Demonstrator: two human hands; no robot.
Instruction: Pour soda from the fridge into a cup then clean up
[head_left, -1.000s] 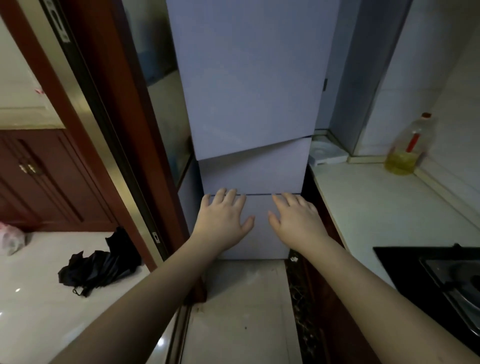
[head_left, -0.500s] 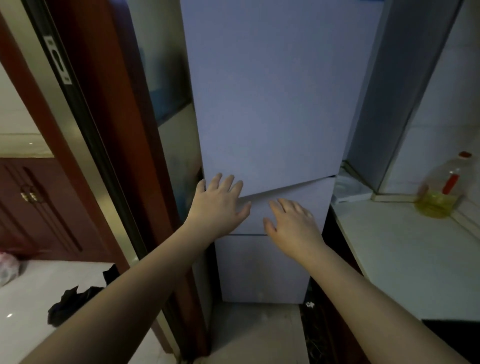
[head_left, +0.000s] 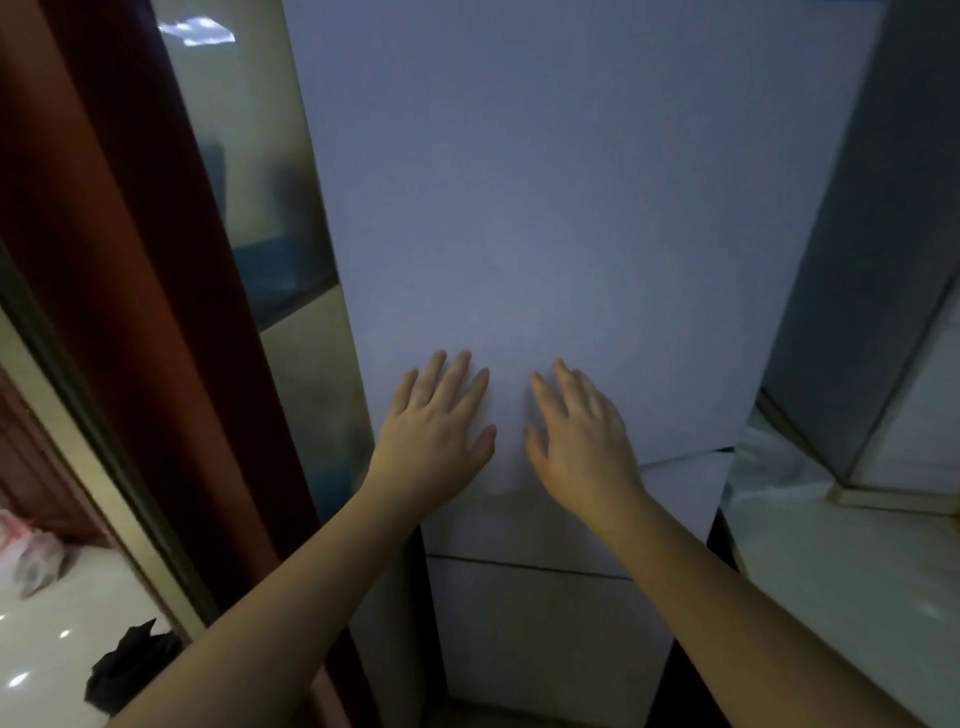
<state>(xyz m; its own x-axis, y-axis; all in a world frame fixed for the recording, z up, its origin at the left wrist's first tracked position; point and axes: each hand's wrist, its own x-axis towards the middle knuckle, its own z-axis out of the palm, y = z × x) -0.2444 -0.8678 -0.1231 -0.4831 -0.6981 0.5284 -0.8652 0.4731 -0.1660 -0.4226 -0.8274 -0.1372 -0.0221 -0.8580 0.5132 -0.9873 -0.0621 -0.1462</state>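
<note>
Left hand (head_left: 436, 434) and right hand (head_left: 582, 441): each grip is released, fingers straight, side by side against the lower part of the fridge (head_left: 545, 234) upper door. The door reads shut. The counter (head_left: 841, 561) lies to the right. No legible writing.

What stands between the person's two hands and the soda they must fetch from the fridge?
The closed upper fridge door does. Both the left hand and the right hand are spread open at its lower part, side by side. No soda or cup is visible; whatever is inside the fridge stays hidden behind the door.
</note>
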